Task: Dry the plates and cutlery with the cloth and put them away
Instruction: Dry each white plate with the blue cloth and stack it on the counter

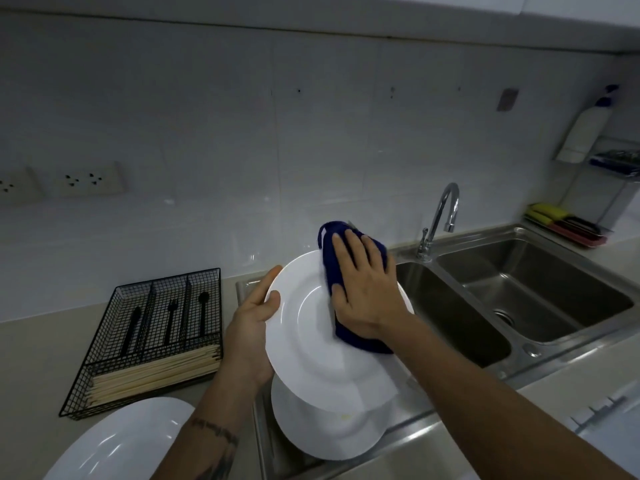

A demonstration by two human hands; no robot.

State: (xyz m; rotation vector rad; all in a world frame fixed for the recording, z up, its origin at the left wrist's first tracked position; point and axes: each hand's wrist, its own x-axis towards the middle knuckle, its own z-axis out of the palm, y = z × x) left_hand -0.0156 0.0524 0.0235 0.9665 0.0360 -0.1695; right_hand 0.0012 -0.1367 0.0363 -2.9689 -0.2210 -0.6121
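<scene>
L hand [251, 323] grips the white plate [311, 327] by its left rim, thumb on the face, fingers behind; plate is tilted, held above the steel drainboard [277, 455]. R hand [363, 289] lies flat, fingers straight, pressing a dark blue cloth [349, 341] onto the plate's right side; cloth wraps over the top rim and sticks out past the fingertips.

Around: directly under the held plate, more white plates [322, 434] sit on the drainboard, at least 2, exact count unclear since they overlap. Another white plate [114, 441] lies on the counter at bottom left, part cut off by the frame edge.

Left of the hands, a black wire cutlery tray [145, 337] on the counter: 3 upright compartments w/ 1 black utensil each – knife [133, 329], fork [170, 320], spoon [202, 311] – plus a front compartment w/ a bundle of wooden chopsticks [156, 374].

Right: double steel sink [533, 296], 2 basins, w/ 1 chrome tap [440, 220] behind. The R forearm crosses in front of the near basin's corner. Far right, sponges [547, 213] in a tray, and a white bottle [585, 129] on a wall rack.
</scene>
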